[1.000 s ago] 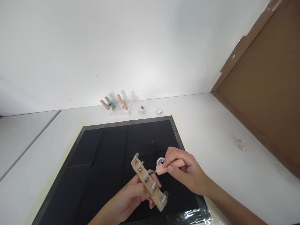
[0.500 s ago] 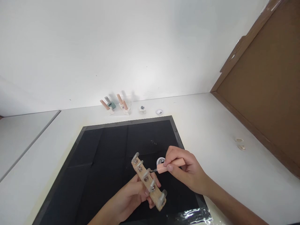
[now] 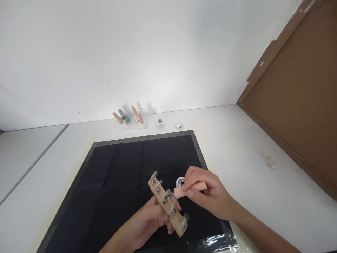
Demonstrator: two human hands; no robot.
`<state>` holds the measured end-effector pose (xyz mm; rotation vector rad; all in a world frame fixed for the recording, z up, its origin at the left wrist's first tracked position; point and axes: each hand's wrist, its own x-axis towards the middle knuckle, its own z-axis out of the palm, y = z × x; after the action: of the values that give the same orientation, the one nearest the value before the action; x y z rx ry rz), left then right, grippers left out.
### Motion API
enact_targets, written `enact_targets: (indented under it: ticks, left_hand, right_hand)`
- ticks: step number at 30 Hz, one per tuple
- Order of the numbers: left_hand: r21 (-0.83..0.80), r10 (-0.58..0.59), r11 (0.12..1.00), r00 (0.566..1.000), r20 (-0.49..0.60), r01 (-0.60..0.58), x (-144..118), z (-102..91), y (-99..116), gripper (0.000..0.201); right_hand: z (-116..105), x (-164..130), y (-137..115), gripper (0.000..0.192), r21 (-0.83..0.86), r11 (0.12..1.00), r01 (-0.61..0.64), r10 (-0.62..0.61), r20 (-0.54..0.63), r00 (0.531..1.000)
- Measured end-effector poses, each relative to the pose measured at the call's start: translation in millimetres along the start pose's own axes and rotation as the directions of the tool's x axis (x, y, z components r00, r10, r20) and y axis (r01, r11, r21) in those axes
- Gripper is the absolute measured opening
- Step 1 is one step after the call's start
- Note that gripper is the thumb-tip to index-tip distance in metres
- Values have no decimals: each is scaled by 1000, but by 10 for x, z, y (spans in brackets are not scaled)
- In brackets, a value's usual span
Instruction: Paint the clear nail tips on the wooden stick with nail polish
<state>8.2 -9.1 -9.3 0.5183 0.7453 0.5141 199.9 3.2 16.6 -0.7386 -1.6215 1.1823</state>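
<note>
My left hand (image 3: 155, 216) grips a wooden nail display stand (image 3: 175, 221) from below, tilted over the black mat (image 3: 118, 168). Several clear false nails stand on small metal mounts along its top. Pinched in my right hand (image 3: 207, 189) is a peach-handled nail polish brush (image 3: 184, 190). Its dark tip reaches left and meets the middle false nail (image 3: 166, 194), or nearly so. Behind my right fingers, partly covered by them, a small round white container (image 3: 180, 181) rests on the mat.
Along the back stand several nail polish bottles (image 3: 139, 121), a small clear jar (image 3: 160, 123) without a brush cap and a white round dish (image 3: 179, 125). Two small pale discs (image 3: 270, 161) lie at right, near a brown cardboard panel (image 3: 295, 105). A white wall rises behind.
The brush has moved slightly left and down, so its tip now overlaps the middle false nail. The stand has shifted very slightly right in my left hand.
</note>
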Motion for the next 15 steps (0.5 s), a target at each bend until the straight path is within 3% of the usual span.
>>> enact_targets:
  ticks: [7,15]
  left_hand:
    - [-5,-8,1000,999,-40,8,-2,29,23,24]
    - [18,-10,1000,1000,-15,10,3,10,9,25]
  right_hand:
    - [2,16,-2,12,4,1000,26,-26,63,998]
    - [6,24,-28,12,-60,997,-40,40,3,999]
